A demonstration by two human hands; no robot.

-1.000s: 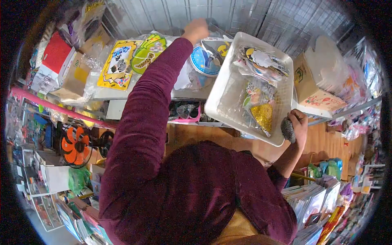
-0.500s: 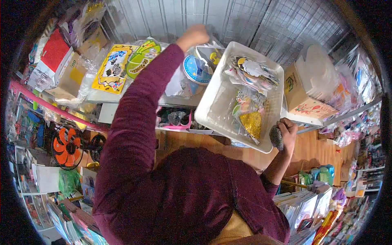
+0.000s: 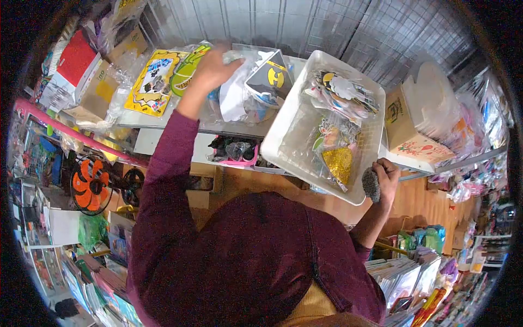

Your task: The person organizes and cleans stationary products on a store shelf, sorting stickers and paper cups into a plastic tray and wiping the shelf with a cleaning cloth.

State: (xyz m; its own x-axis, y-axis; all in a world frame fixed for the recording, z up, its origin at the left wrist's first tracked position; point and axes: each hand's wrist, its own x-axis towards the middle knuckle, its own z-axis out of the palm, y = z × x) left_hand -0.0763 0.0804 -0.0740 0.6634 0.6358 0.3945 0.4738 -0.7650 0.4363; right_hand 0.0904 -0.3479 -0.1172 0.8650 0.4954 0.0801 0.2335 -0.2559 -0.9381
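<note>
My left hand (image 3: pixel 215 71) is raised over the packaged items on the shelf, its fingers apart and nothing seen in them. Beneath and beside it lie a green packet (image 3: pixel 185 73), a white sheet (image 3: pixel 232 101) and a black packet with a yellow emblem (image 3: pixel 271 78). A white plastic tray (image 3: pixel 283 128) rests slanted on the shelf, holding paper cutouts (image 3: pixel 346 92) in plastic and a gold glitter piece (image 3: pixel 339 163). At the tray's lower right corner my right hand (image 3: pixel 385 177) has its fingers closed on a dark grey scrubber-like pad (image 3: pixel 371 185).
A yellow packet (image 3: pixel 154 82) lies left on the shelf. Cardboard boxes (image 3: pixel 400 117) flank the tray and the far left end. Metal grid panels (image 3: pixel 272 24) stand behind. Below are a pink bin (image 3: pixel 248 155), an orange fan (image 3: pixel 90 185) and racks of packets (image 3: pixel 403 272).
My left hand has moved left from behind the blue round packet to above the green one. The black packet and white sheet now show more fully. My right hand stays at the tray's corner.
</note>
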